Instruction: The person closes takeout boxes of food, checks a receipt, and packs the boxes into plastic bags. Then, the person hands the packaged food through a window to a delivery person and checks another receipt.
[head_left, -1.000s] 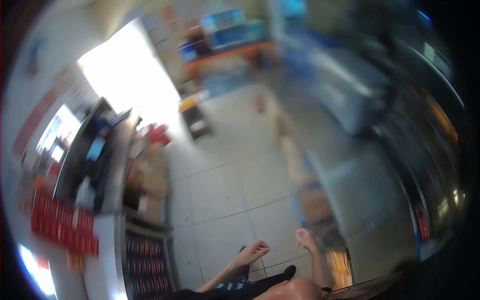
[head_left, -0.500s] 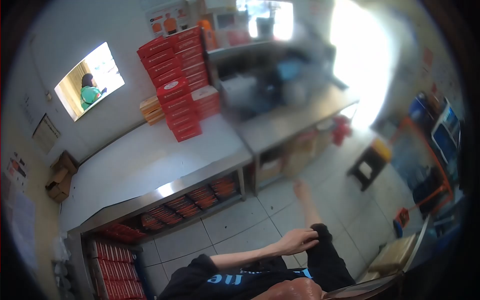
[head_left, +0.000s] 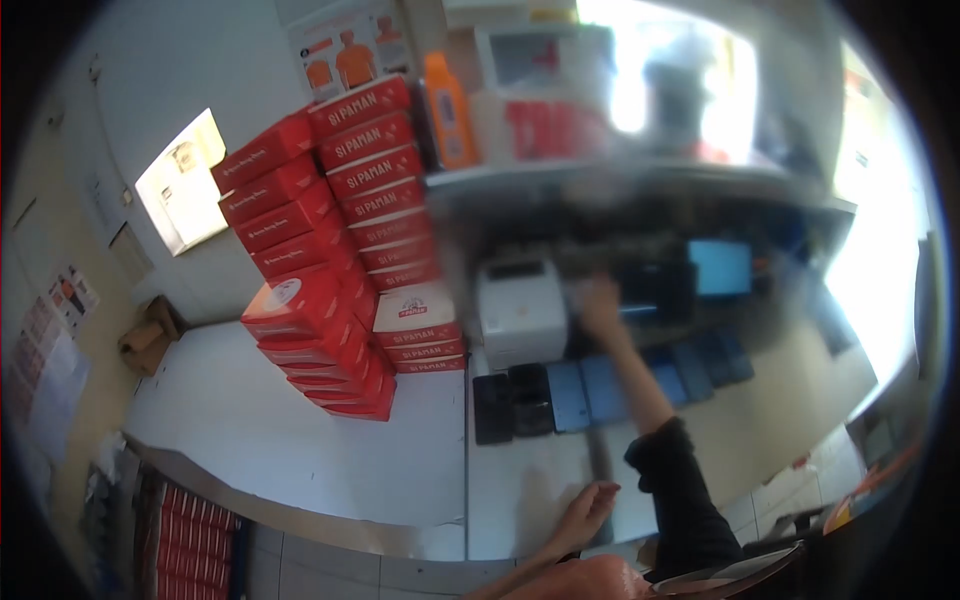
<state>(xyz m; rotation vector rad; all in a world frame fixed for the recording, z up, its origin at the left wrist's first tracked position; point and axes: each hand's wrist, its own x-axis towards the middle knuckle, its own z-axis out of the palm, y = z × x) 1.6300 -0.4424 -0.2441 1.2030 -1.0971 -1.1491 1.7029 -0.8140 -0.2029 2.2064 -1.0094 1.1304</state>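
My right hand (head_left: 600, 308) reaches over the counter (head_left: 720, 430), just right of a white box-shaped device (head_left: 522, 312). It is blurred, and its fingers cannot be made out. Below that forearm lies a row of dark phones or tablets (head_left: 570, 395), side by side. My left hand (head_left: 588, 512) is low over the counter's front edge, its fingers curled together; whether something is in them is too small to tell. Behind the row a lit blue screen (head_left: 720, 268) stands among dark equipment.
Stacks of red boxes (head_left: 375, 180) rise on the white table (head_left: 220, 400) at the left. An orange bottle (head_left: 450, 110) stands on a shelf (head_left: 640, 172) above the counter. A small cardboard box (head_left: 150, 335) sits at the far left, and more red boxes (head_left: 195, 545) are below the table.
The view has turned and come close to the counter. My right hand has stretched forward to beside the white device. My left hand has moved away from the right sleeve.
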